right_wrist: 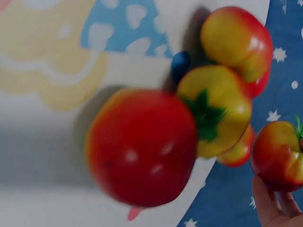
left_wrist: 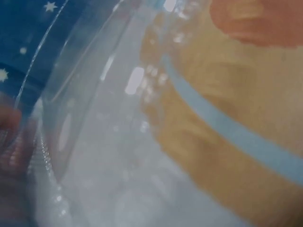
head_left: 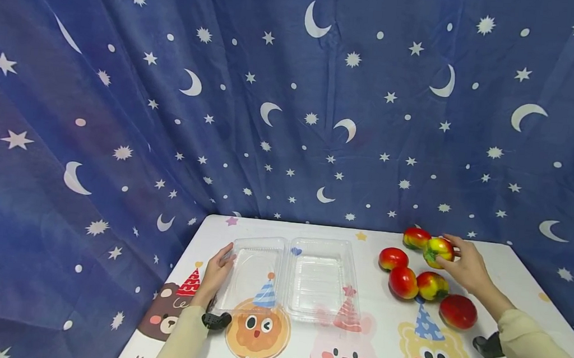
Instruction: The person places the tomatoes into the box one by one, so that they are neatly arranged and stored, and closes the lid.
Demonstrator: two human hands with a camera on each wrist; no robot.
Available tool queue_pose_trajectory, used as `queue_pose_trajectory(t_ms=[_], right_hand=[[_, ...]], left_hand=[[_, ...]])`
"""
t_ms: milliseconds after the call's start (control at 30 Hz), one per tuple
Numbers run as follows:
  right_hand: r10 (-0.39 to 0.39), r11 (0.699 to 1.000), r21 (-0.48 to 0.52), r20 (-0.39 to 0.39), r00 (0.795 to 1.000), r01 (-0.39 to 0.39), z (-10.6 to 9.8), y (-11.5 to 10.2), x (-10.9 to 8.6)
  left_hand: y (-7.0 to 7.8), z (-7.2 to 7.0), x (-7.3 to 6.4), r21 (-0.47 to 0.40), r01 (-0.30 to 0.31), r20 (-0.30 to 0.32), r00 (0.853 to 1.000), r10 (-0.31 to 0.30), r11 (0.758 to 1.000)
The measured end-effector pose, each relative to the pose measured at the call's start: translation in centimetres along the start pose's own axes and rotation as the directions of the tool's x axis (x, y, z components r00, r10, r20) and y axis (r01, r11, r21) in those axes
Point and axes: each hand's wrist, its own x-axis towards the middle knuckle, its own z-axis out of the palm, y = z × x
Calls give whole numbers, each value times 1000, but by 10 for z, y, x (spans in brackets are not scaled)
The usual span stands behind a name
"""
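- Left hand [head_left: 215, 274]: fingers slightly bent at the clear box [head_left: 315, 285]'s left rim, touching; pinch or plain contact, can't tell.
- Box: unfolded flat, two halves side by side, each longer front to back; sits right of left fingers.
- Loose fruits [head_left: 403, 282]: five, right of box.
- Held fruit [head_left: 434, 252]: just beside the rearmost loose one; roundish, leafy end toward front-left; between thumb and fingers.
- Right hand [head_left: 469, 267]: thumb and fingers curled round held fruit, spread to its width.

Container [head_left: 317, 277] clear plastic, glossy; fruits [head_left: 403, 282] at right smooth, glossy; far curtain [head_left: 294, 89] matt cloth, creased; tabletop [head_left: 378, 304] smooth, low sheen; sleeves [head_left: 532, 339] matt cloth.
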Motion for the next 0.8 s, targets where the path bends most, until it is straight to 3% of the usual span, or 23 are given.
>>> queue_pose_trajectory(t_ms=[467, 800], right_hand=[[69, 988, 126, 141, 988, -87, 29, -48, 25], [-5, 989, 149, 168, 986, -20, 53, -70, 32]], left_hand=[[-1, 2, 1, -14, 9, 1, 1000, -9, 1000], [-2, 0, 1, -23, 8, -5, 1000, -8, 1000]])
